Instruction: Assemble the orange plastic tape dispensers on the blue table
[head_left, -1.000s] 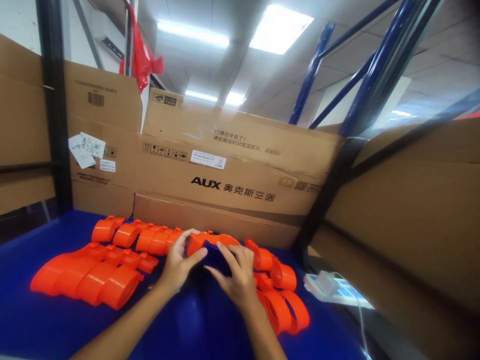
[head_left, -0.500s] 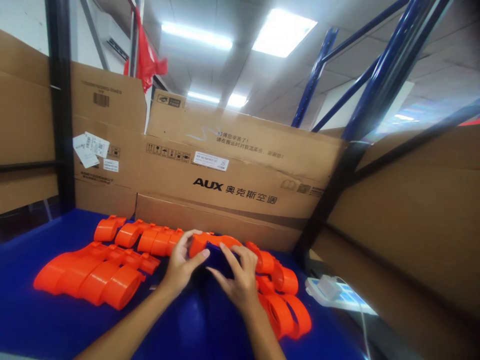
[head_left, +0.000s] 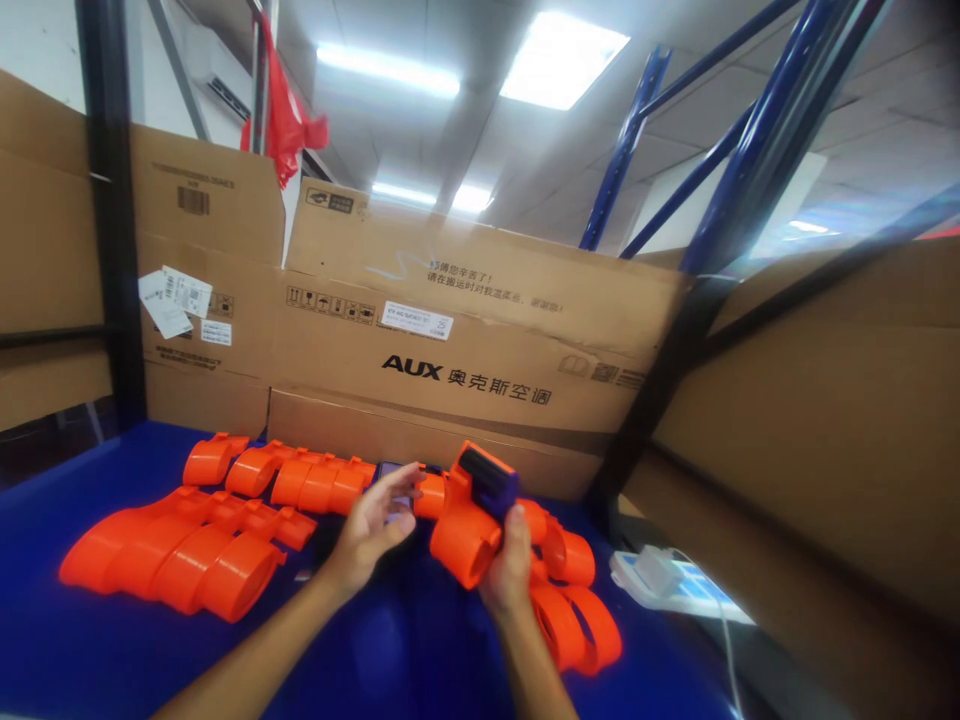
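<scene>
The part [head_left: 459, 540] is orange with a dark blue insert [head_left: 489, 478]. Stacks [head_left: 172, 560] near the left edge of the bench [head_left: 75, 650]: orange. Bench: blue. Boxes [head_left: 480, 350]: brown, black print.

Setting: warehouse or packing area of a small factory — large brown cardboard cartons [head_left: 465, 340] with shipping labels and printed appliance branding wall in a blue work surface [head_left: 90, 640]. Blue steel racking uprights [head_left: 757, 140] overhead; many identical bright orange moulded plastic parts [head_left: 180, 555] laid in rows.
</scene>
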